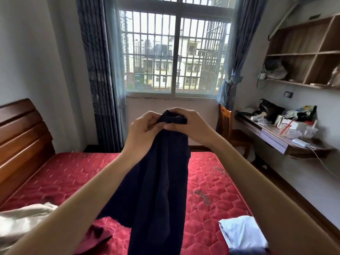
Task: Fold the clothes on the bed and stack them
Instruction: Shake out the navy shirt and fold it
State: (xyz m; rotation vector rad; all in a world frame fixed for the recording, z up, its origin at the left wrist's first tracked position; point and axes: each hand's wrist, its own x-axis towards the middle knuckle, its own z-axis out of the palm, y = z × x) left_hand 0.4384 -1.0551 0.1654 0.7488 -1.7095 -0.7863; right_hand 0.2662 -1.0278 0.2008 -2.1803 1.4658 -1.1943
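Your left hand and right hand are raised side by side, both pinching the top edge of the navy garment. It sits between your fingers and hangs straight down below them, over the red bed. The cloth is dark, plain and softly creased, its lower end running out of view. Three other clothes lie below your hands: one beige under your left forearm, one maroon beside the hanging cloth, one pale blue under your right forearm.
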